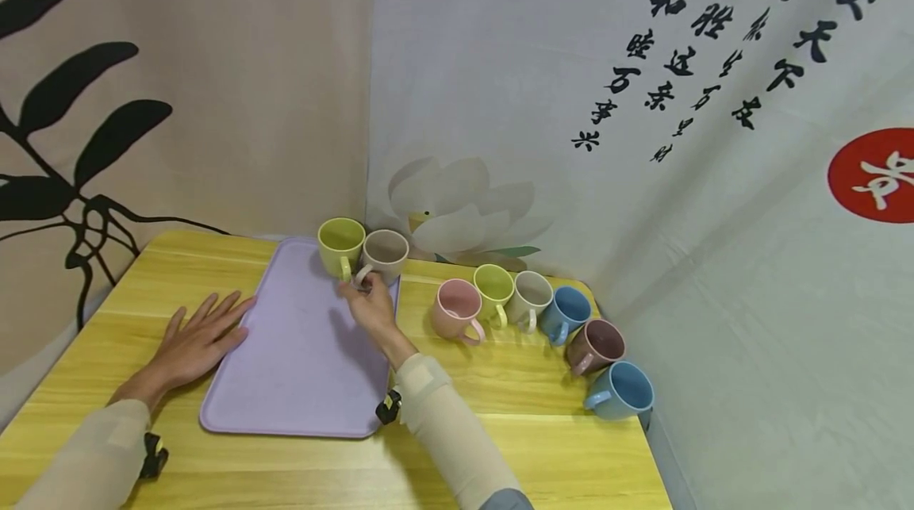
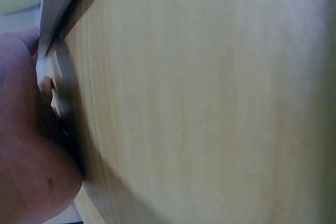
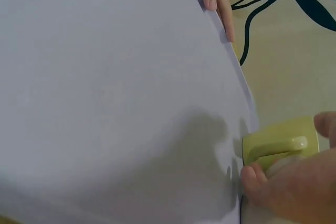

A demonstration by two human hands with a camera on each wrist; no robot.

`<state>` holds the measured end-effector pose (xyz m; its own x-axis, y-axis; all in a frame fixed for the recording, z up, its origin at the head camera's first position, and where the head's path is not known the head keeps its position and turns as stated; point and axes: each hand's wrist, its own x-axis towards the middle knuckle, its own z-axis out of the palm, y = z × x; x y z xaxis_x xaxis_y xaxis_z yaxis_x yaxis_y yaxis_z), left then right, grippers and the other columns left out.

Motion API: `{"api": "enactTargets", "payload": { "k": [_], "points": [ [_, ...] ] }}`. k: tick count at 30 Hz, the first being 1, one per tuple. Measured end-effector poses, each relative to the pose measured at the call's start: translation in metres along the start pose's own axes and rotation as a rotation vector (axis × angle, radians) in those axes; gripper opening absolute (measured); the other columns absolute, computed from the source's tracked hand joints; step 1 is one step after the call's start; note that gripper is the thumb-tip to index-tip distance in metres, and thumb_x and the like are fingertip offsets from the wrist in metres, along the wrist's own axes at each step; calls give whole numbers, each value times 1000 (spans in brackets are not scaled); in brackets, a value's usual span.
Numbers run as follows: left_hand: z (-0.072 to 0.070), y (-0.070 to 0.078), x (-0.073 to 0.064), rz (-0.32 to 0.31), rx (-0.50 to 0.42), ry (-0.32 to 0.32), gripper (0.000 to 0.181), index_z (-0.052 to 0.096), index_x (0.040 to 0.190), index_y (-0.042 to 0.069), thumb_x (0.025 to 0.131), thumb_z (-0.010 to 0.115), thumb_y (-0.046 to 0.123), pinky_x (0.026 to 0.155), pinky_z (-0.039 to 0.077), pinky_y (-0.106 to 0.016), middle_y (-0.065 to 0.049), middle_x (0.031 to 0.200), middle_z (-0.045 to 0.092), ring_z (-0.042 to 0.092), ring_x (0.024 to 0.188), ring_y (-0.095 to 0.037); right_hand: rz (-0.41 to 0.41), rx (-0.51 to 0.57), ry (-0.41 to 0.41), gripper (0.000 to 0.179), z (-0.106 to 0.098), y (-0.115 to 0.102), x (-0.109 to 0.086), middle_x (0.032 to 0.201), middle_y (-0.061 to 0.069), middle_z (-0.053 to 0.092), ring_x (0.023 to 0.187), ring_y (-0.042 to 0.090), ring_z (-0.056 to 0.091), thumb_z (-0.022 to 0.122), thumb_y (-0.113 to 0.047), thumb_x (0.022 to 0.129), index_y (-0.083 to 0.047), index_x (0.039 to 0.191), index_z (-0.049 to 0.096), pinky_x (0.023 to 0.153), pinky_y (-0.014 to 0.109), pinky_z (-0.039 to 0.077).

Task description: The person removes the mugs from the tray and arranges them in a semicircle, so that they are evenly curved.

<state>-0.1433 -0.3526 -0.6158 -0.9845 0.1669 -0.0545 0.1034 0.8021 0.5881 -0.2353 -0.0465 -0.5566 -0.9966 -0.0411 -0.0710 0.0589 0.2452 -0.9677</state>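
Observation:
A lilac tray lies on the wooden table. At its far right corner stand a yellow-green mug and, just to the right, a greyish-taupe mug. My right hand pinches the handle of the taupe mug, its fingers partly hiding that handle. In the right wrist view the yellow-green mug shows right behind the fingers. My left hand lies spread with straight fingers at the tray's left side, its fingertips touching the rim. The left wrist view shows only part of that hand beside the tray's edge.
Right of the tray, a curved row of mugs stands on the table: pink, yellow-green, off-white, blue, mauve-brown and another blue mug. A printed cloth hangs behind the table.

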Motion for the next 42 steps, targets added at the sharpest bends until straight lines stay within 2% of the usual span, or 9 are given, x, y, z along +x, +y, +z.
{"api": "enactTargets", "payload": {
  "k": [4, 8, 10, 16, 20, 22, 25, 28, 42],
  "points": [
    [-1, 1, 1, 1, -1, -6, 68, 21, 182, 21, 123, 39, 48, 130, -20, -84, -26, 190, 10, -6, 175, -59, -22, -49, 76, 20, 0, 43, 27, 94, -3, 74, 83, 9, 67, 75, -37, 107, -17, 105, 74, 76, 27, 57],
    [-2, 2, 1, 3, -1, -9, 68, 21, 182, 20, 123, 39, 47, 130, -21, -84, -26, 190, 10, -7, 175, -59, -68, -120, 177, 27, 5, 105, 66, 80, -16, 70, 73, 4, 65, 73, -52, 106, -34, 86, 74, 67, 26, 57],
    [-2, 2, 2, 1, 0, -10, 68, 21, 182, 21, 123, 39, 47, 130, -21, -83, -26, 190, 10, -7, 175, -59, -70, -135, 201, 29, 2, 112, 70, 79, -14, 72, 71, 6, 66, 72, -49, 108, -33, 85, 76, 66, 28, 58],
    [-2, 3, 3, -10, -5, -15, 68, 21, 182, 20, 123, 39, 48, 130, -21, -83, -27, 189, 10, -7, 174, -60, -111, -117, 255, 34, -22, 73, 38, 76, -8, 77, 71, 8, 67, 68, -37, 111, -21, 85, 81, 62, 26, 54],
    [-2, 1, 2, -11, -7, -12, 68, 21, 182, 20, 123, 39, 48, 130, -21, -84, -28, 189, 10, -8, 174, -60, -72, -37, 206, 42, -40, 33, 5, 84, 10, 81, 74, 16, 70, 66, -33, 115, 1, 94, 81, 63, 25, 52],
    [-2, 0, 2, -10, -4, -10, 68, 21, 182, 20, 123, 39, 47, 130, -21, -84, -28, 189, 9, -8, 174, -59, -43, 17, 163, 45, -47, 22, -7, 92, 19, 82, 81, 26, 76, 66, -32, 116, 8, 100, 79, 70, 28, 58],
    [-2, -2, 2, -8, 2, -8, 68, 20, 182, 19, 123, 39, 47, 130, -22, -83, -28, 189, 10, -8, 174, -59, -30, 91, 116, 41, -53, 20, -16, 103, 31, 80, 95, 44, 81, 65, -25, 117, 13, 106, 77, 85, 41, 69],
    [-2, -3, 1, -9, 3, -9, 68, 20, 182, 19, 123, 38, 47, 130, -22, -83, -28, 189, 9, -9, 174, -59, -47, 147, 72, 35, -61, 24, -22, 107, 36, 78, 105, 53, 81, 66, -19, 115, 14, 107, 76, 97, 54, 70],
    [1, 3, 1, 1, 0, -8, 68, 19, 182, 20, 123, 38, 47, 130, -22, -84, -27, 189, 9, -8, 174, -59, -197, 175, -144, 33, -129, 31, -55, 112, 48, 70, 110, 64, 76, 57, -7, 117, 25, 114, 66, 101, 50, 70]
  ]
}}
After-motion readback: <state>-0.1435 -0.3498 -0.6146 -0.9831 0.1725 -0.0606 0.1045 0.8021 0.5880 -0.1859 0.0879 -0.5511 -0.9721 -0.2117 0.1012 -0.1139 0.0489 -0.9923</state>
